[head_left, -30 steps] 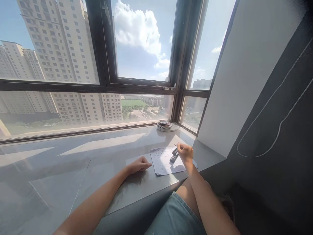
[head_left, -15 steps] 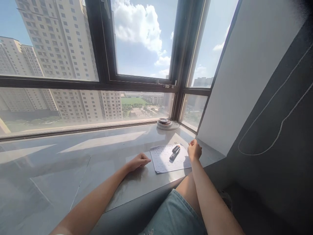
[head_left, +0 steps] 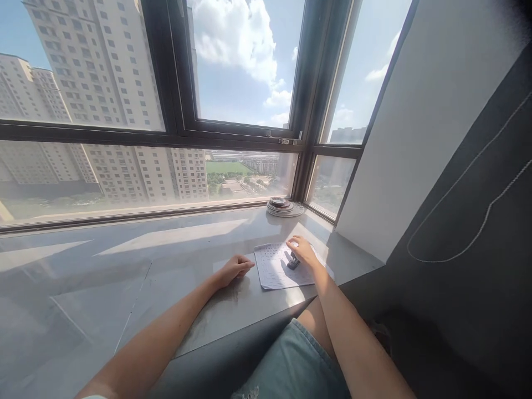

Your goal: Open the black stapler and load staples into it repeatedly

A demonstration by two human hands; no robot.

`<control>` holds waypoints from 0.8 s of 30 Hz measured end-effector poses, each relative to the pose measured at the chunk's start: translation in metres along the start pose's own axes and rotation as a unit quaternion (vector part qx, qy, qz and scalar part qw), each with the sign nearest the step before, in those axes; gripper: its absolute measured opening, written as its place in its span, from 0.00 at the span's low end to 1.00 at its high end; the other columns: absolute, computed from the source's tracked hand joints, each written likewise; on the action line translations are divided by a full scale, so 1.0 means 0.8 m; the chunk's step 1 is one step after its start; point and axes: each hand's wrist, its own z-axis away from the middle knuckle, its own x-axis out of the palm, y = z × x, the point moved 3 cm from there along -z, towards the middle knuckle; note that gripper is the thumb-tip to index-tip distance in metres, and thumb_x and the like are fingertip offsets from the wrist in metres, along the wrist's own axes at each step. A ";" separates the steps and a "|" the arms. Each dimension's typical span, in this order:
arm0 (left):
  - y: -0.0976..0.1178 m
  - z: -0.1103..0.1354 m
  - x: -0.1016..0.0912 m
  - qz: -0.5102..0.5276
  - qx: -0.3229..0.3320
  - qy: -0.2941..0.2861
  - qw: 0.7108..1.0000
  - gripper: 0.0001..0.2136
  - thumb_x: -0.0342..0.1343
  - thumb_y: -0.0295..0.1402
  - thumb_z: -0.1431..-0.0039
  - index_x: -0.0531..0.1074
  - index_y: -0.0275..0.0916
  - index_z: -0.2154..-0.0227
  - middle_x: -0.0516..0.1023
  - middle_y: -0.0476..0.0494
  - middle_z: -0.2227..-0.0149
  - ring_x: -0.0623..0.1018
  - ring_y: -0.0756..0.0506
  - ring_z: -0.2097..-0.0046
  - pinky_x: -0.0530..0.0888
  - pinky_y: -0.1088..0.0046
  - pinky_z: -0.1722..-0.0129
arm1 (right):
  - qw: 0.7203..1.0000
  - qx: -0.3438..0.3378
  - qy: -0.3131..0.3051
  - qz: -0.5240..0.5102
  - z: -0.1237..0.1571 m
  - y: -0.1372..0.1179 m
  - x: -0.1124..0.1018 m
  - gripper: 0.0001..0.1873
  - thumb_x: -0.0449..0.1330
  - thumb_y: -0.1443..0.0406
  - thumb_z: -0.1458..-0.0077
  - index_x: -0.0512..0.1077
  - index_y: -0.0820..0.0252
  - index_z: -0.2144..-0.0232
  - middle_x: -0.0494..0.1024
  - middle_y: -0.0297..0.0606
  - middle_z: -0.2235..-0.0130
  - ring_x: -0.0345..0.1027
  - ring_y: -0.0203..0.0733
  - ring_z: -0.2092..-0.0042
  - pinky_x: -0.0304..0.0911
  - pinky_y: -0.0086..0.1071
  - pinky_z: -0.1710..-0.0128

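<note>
The fingers [head_left: 293,241] of the right hand [head_left: 305,253] are bent over a dark stapler [head_left: 293,263], reaching to the left above it; whether they grip it or merely hover, I cannot tell, as the hand hides the stapler's far part. The stapler's near end shows below the hand, above the middle of a sheet of paper [head_left: 270,274] covered with handwriting. To the left, just beside the sheet's left edge, the left hand [head_left: 235,270] rests with its fingers loosely curled in.

Both the sheet and the left hand lie on a glossy grey windowsill [head_left: 178,249], striped with sunlight. Beyond the sheet, in the far right corner of the sill, sits a stack of round, flat pieces [head_left: 279,207], too small to identify. Dark window frames [head_left: 236,137] rise behind, with high-rise buildings [head_left: 100,66] outside on the left. On the near side are the person's blue denim shorts [head_left: 291,363]; at the far right a looped cord [head_left: 440,259] hangs.
</note>
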 end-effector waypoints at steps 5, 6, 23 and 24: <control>-0.006 -0.001 -0.002 0.007 -0.010 0.007 1.000 0.29 0.63 0.50 0.42 0.50 0.41 0.83 0.48 0.57 0.81 0.47 0.55 0.78 0.45 0.71 0.76 | 0.991 0.086 0.091 0.036 -0.005 0.017 -0.010 0.21 0.46 0.60 0.41 0.79 0.59 0.63 0.81 0.46 0.59 0.72 0.48 0.55 0.63 0.35 0.53; -0.007 -0.002 -0.002 0.007 -0.009 0.007 1.000 0.30 0.63 0.51 0.42 0.51 0.41 0.83 0.48 0.57 0.81 0.47 0.55 0.78 0.45 0.71 0.76 | 0.986 0.116 0.109 0.053 -0.005 0.026 -0.017 0.20 0.47 0.64 0.43 0.79 0.60 0.61 0.81 0.47 0.59 0.72 0.49 0.56 0.63 0.35 0.55; 0.005 0.006 0.004 0.004 -0.013 -0.066 0.998 0.30 0.65 0.50 0.45 0.51 0.40 0.85 0.48 0.57 0.82 0.49 0.55 0.78 0.48 0.71 0.76 | 0.992 0.094 0.048 -0.070 -0.004 0.017 -0.017 0.11 0.59 0.65 0.46 0.78 0.64 0.64 0.81 0.54 0.58 0.73 0.56 0.49 0.65 0.45 0.46; 0.006 0.007 0.005 0.004 -0.015 -0.069 0.998 0.30 0.65 0.49 0.45 0.51 0.40 0.85 0.48 0.57 0.82 0.49 0.55 0.77 0.48 0.71 0.76 | 0.992 0.095 0.054 -0.064 -0.004 0.018 -0.014 0.12 0.59 0.64 0.45 0.78 0.65 0.62 0.81 0.54 0.57 0.73 0.56 0.48 0.64 0.46 0.45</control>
